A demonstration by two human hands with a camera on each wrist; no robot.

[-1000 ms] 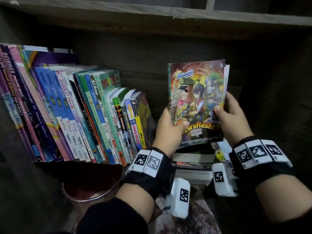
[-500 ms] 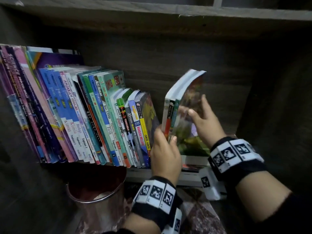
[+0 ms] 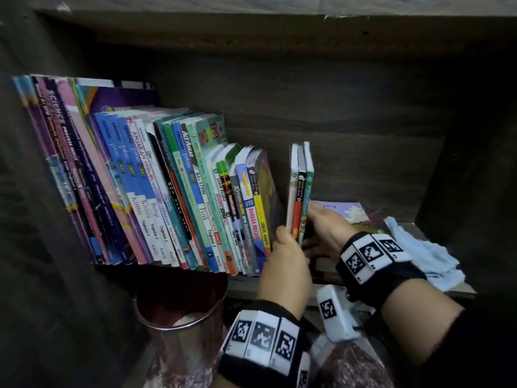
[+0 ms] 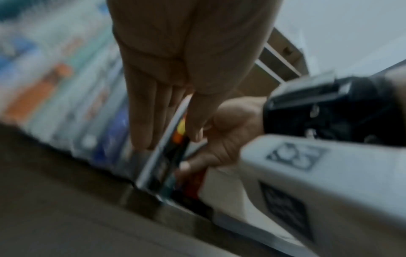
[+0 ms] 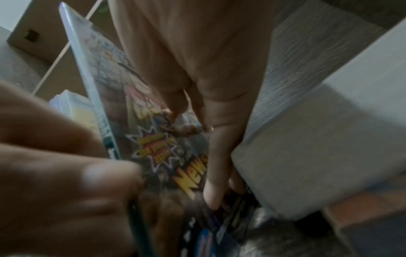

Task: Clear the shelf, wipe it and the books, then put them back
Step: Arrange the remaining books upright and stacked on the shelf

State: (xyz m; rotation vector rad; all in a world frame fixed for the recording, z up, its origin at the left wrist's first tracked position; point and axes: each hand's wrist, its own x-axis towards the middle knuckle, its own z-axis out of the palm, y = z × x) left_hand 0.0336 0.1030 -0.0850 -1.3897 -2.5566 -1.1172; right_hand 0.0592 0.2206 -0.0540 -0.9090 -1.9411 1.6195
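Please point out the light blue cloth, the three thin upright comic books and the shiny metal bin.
Light blue crumpled cloth [image 3: 419,250], head view, on its middle folds.
Three thin upright comic books [image 3: 301,189], head view, on the middle spine.
Shiny round metal bin [image 3: 167,327], head view, on its front rim.

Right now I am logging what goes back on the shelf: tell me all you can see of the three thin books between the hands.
The three thin glossy paperback books stand upright, spines facing out: white, black-and-orange, green. The rightmost cover carries cartoon art and yellow lettering. A gap separates them from the leaning row of colourful schoolbooks. The left hand pinches their lower edge; the right hand lays its fingers on the right cover. Their feet are hidden.
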